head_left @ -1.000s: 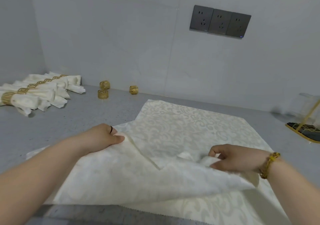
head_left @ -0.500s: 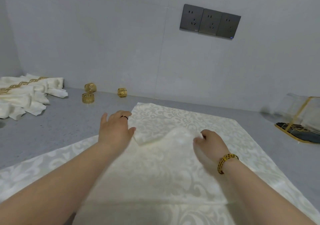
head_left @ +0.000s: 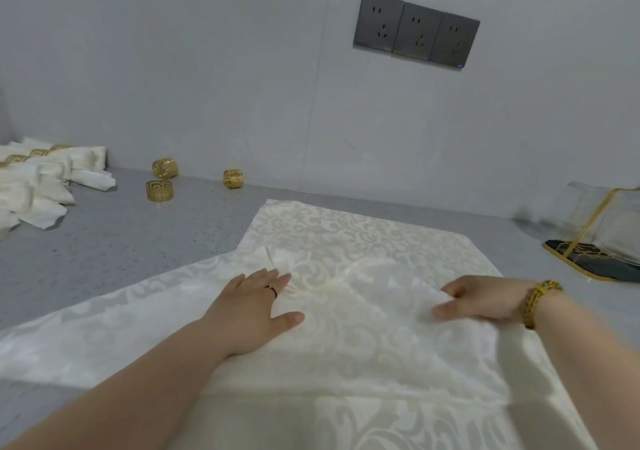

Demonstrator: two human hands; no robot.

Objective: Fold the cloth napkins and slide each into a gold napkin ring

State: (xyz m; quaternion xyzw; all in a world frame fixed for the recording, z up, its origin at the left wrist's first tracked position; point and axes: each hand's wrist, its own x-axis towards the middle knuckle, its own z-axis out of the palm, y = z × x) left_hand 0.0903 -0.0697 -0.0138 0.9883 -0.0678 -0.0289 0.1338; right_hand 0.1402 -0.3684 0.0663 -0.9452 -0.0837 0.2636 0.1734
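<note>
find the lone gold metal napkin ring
The gold metal napkin ring sits left of centre in the head view, on the grey counter by the wall, right of two other gold rings.

A cream damask cloth napkin, softly glossy with a woven scroll pattern, lies on a matt, grey speckled surface. Far left, three pierced napkin rings of shiny gold metal; on the smooth wall, dark satin plastic sockets.
</note>
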